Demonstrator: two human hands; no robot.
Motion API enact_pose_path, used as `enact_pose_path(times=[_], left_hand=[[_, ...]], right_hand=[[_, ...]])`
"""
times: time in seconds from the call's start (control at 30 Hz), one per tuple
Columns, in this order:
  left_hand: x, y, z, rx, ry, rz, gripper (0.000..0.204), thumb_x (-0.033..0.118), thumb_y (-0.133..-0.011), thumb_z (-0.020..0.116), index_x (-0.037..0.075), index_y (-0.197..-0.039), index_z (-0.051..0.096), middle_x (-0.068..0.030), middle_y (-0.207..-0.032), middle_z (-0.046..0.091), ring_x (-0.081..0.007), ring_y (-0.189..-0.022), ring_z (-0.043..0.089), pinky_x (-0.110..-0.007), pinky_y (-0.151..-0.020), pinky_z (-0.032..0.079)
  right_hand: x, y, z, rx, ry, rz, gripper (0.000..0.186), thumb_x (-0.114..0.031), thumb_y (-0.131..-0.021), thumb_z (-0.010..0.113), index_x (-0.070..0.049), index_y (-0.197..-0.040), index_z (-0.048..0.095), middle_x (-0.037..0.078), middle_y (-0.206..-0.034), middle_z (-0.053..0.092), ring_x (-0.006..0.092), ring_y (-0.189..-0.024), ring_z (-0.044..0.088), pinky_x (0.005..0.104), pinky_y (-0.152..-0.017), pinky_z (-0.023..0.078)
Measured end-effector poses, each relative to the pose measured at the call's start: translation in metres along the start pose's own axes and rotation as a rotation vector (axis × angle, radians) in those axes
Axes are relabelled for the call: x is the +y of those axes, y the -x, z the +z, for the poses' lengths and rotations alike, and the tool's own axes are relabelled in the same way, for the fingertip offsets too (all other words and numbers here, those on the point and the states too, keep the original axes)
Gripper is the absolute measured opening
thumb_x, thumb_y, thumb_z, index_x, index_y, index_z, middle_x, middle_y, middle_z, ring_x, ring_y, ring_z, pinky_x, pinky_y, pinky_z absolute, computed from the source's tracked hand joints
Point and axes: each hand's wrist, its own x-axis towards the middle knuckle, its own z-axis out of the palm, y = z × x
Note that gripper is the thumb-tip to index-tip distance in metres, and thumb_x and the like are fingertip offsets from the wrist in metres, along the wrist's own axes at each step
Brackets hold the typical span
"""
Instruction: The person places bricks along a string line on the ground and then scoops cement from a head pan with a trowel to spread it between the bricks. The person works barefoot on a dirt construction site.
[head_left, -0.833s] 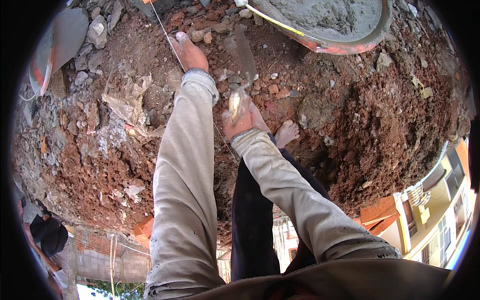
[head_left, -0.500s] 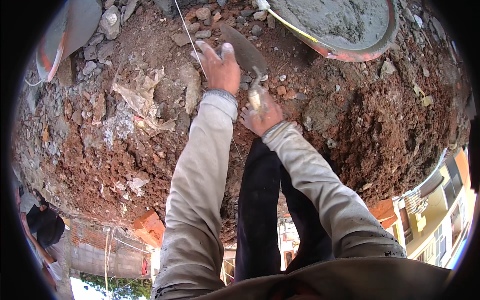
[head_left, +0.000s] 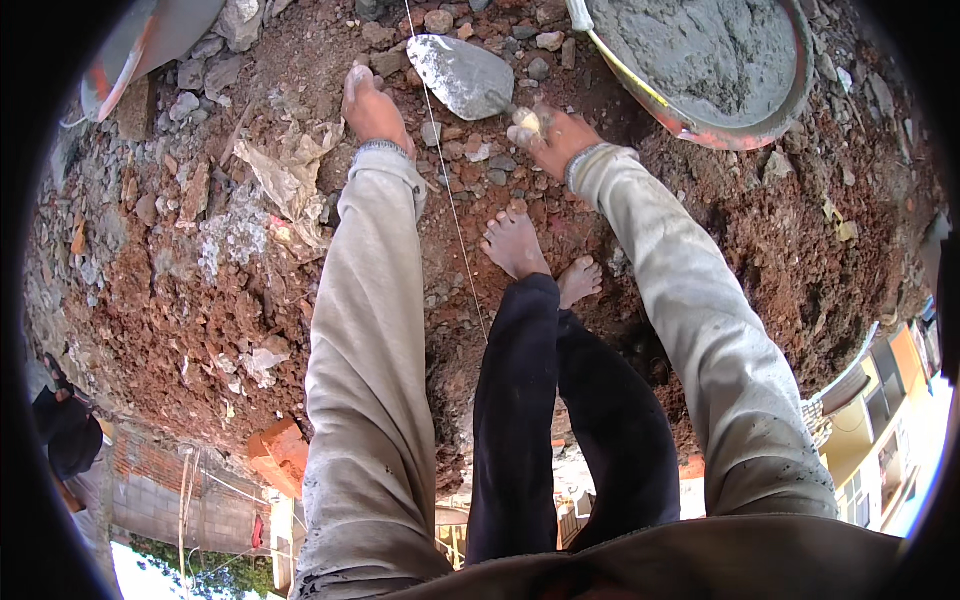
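My right hand (head_left: 556, 140) grips the pale handle of a trowel (head_left: 465, 78). Its broad grey blade lies nearly flat over the stony soil, pointing left and away from me. A thin taut string (head_left: 440, 150) runs from the far edge toward my feet, passing between my two hands by the blade. Left of the string, my left hand (head_left: 378, 112) is low over the ground with its fingers curled in. Whatever those fingers may hold is hidden. Beyond my right hand, at the far right, stands a round basin (head_left: 715, 133) of wet grey mortar (head_left: 700, 55).
My bare feet (head_left: 517, 243) stand on reddish soil scattered with stones. A second basin (head_left: 120, 70) sits tilted at the far left. Crumpled paper-like scrap (head_left: 285, 180) lies left of my left arm. An orange brick (head_left: 280, 455) and a person (head_left: 72, 435) are at lower left.
My right hand has moved the trowel farther away, and its blade has turned to show its flat, light face. The left hand has shifted left, off the string, and its fingers have curled.
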Motion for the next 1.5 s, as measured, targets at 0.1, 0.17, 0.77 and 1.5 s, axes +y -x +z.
enact_pose_path(times=[0.1, 0.17, 0.77, 1.5], left_hand=[[0.003, -0.018, -0.013, -0.058, -0.011, 0.002, 0.050, 0.028, -0.094, 0.043, 0.005, -0.138, 0.037, -0.0094, -0.142, 0.037, -0.0276, -0.125, 0.039, -0.038, -0.104, 0.026], [0.000, -0.042, -0.019, -0.091, -0.037, -0.005, 0.051, 0.029, -0.094, 0.044, 0.007, -0.140, 0.034, -0.0097, -0.144, 0.033, -0.0272, -0.129, 0.035, -0.037, -0.107, 0.023], [0.006, -0.028, 0.017, -0.031, -0.335, 0.319, 0.044, 0.017, -0.088, 0.051, -0.007, -0.126, 0.048, -0.0210, -0.134, 0.046, -0.0292, -0.123, 0.045, -0.033, -0.102, 0.033], [0.010, 0.016, 0.009, 0.093, -0.815, -0.021, 0.042, 0.030, -0.085, 0.046, 0.000, -0.110, 0.062, -0.0253, -0.113, 0.059, -0.0398, -0.111, 0.052, -0.041, -0.094, 0.039]], right_hand=[[-0.009, 0.005, -0.006, 0.014, -0.282, 0.134, 0.052, -0.044, -0.087, 0.052, 0.000, -0.115, 0.052, 0.028, -0.099, 0.062, 0.0433, -0.097, 0.059, 0.0444, -0.087, 0.047], [-0.027, -0.001, 0.003, 0.081, -0.264, 0.242, 0.049, -0.042, -0.087, 0.053, -0.001, -0.114, 0.051, 0.029, -0.097, 0.062, 0.0434, -0.096, 0.059, 0.0463, -0.087, 0.047], [-0.047, 0.026, 0.006, 0.292, 0.057, 0.279, 0.062, -0.022, -0.079, 0.060, -0.003, -0.131, 0.033, 0.023, -0.110, 0.053, 0.0387, -0.084, 0.063, 0.0495, -0.071, 0.050], [-0.030, 0.059, 0.015, 0.317, -0.140, -0.033, 0.067, -0.026, -0.077, 0.059, -0.007, -0.136, 0.034, 0.022, -0.110, 0.058, 0.0380, -0.094, 0.061, 0.0460, -0.082, 0.049]])
